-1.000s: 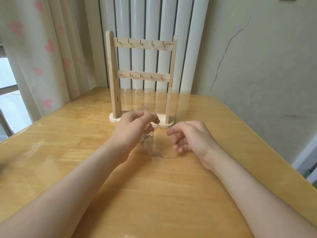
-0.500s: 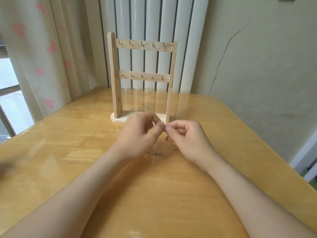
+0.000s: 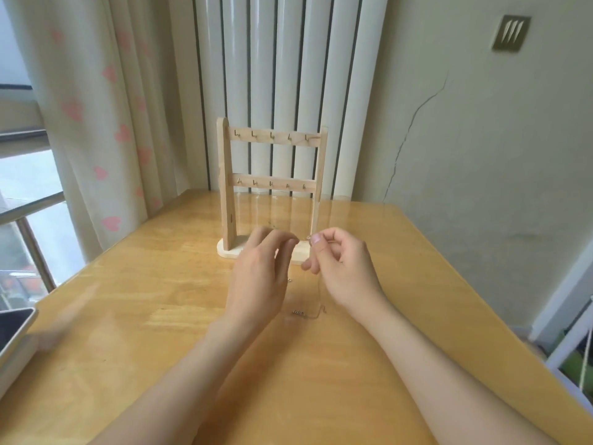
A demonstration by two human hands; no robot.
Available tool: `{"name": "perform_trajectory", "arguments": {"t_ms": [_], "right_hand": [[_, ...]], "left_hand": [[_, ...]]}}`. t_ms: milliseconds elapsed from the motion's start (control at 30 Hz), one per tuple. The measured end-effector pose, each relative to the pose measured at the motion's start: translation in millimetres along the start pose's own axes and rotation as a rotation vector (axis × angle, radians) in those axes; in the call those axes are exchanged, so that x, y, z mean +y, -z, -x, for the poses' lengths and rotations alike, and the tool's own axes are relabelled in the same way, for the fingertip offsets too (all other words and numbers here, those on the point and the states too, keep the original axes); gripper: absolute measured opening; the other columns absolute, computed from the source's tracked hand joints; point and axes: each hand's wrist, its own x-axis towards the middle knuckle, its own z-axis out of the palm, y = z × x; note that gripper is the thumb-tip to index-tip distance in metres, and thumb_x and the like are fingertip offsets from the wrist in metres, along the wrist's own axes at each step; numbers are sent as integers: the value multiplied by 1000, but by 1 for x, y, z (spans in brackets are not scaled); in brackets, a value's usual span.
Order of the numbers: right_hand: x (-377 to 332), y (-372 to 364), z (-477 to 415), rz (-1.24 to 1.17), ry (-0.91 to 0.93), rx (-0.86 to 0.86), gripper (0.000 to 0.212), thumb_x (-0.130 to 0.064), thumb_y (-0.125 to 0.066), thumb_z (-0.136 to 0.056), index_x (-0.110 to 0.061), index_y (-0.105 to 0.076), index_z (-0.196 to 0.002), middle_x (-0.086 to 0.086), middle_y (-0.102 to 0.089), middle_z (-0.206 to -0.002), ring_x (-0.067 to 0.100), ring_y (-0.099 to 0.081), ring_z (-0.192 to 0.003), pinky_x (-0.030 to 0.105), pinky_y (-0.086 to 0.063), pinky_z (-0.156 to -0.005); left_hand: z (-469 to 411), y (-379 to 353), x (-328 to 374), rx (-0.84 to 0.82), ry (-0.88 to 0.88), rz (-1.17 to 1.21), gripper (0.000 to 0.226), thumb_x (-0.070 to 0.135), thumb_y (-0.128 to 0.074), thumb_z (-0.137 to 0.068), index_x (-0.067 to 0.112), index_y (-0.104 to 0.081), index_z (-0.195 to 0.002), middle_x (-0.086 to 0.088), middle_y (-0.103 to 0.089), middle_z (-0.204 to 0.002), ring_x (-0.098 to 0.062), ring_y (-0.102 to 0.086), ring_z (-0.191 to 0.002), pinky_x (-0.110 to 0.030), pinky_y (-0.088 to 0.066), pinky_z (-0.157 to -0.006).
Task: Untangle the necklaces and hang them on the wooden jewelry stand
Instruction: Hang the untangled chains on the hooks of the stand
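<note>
The wooden jewelry stand [image 3: 271, 187] stands upright at the back of the table, with two rails of small metal hooks, all bare. Just in front of its base, my right hand [image 3: 343, 268] pinches the end of a thin necklace chain [image 3: 316, 303] between thumb and forefinger. The chain hangs down to the table, where a small beaded pendant [image 3: 298, 313] lies. My left hand [image 3: 260, 277] hovers beside it with fingers fairly straight; a small clasp shows at its right edge, and I cannot tell whether the fingers hold any chain.
The wooden table [image 3: 160, 332] has a glossy top. A tablet or tray [image 3: 14, 335] lies at the left edge. A curtain [image 3: 96, 123] and a radiator [image 3: 288, 75] stand behind the stand; a wall runs along the right.
The hands have drawn slightly apart and risen. My right hand now holds the chain's end up, and the chain hangs to the table. The view has tilted upward.
</note>
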Motion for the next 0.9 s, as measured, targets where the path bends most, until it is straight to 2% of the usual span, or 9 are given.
{"name": "perform_trajectory", "arguments": {"t_ms": [100, 233, 333, 467, 600, 700, 733, 833, 900], "right_hand": [[-17, 2, -23, 26, 29, 10, 18, -30, -60, -107, -21, -68, -93, 3, -69, -61, 17, -67, -59, 41, -58, -73], [-35, 2, -56, 115, 123, 134, 16, -32, -65, -103, -24, -71, -90, 5, -68, -66, 9, -53, -54, 29, -45, -60], [-49, 2, -75, 96, 156, 201, 14, -30, -69, -101, -25, -72, -88, 1, -70, -65, 6, -56, -55, 25, -47, -59], [-62, -2, -98, 125, 202, 321, 15, -30, -73, -98, -32, -71, -83, -13, -68, -63, 5, -66, -66, 22, -50, -65], [-73, -6, -124, 151, 213, 362, 23, -29, -73, -97, -35, -67, -76, -16, -67, -64, 22, -70, -79, 40, -57, -86], [-76, -7, -146, 221, 244, 364, 26, -19, -68, -97, -29, -68, -74, -18, -62, -59, 29, -69, -77, 44, -55, -92], [-75, -7, -154, 241, 245, 368, 25, -20, -67, -97, -29, -70, -74, -17, -63, -58, 31, -69, -77, 43, -55, -91], [-72, -4, -171, 262, 229, 377, 20, -25, -68, -97, -25, -76, -79, -14, -67, -62, 34, -68, -86, 38, -54, -88], [-71, -3, -178, 290, 229, 371, 20, -25, -66, -99, -21, -78, -83, -10, -70, -67, 29, -67, -88, 31, -50, -82]], "left_hand": [[-30, 10, 8, 28, -5, -11, 15, 24, -61, -109, 18, -75, -107, 9, -65, -94, -3, -57, -82, -14, -41, -74], [-73, 21, 22, 40, 21, -17, 15, 27, -63, -108, 19, -74, -102, 15, -68, -86, -2, -61, -79, -20, -42, -70], [-102, 26, 33, 57, 108, 34, 16, 32, -62, -108, 22, -73, -102, 16, -69, -83, -1, -64, -79, -15, -43, -68], [-133, 24, 39, 93, 242, 153, 17, 34, -62, -106, 23, -72, -102, 9, -73, -87, -5, -67, -87, -20, -44, -72], [-158, 19, 36, 169, 249, 114, 16, 34, -63, -105, 22, -71, -98, 11, -72, -86, -11, -68, -90, -25, -47, -77], [-174, 15, 33, 197, 226, 30, 15, 31, -64, -105, 19, -70, -98, 11, -70, -85, -12, -66, -86, -22, -43, -74], [-179, 14, 33, 198, 222, 6, 14, 30, -64, -106, 18, -70, -100, 10, -70, -85, -14, -66, -85, -19, -40, -76], [-188, 12, 33, 192, 219, -79, 13, 27, -63, -106, 17, -70, -103, 5, -72, -84, -16, -65, -79, 10, -18, -75], [-193, 11, 33, 179, 222, -87, 11, 27, -62, -105, 18, -70, -104, 4, -74, -80, -13, -68, -74, 14, -13, -72]]}}
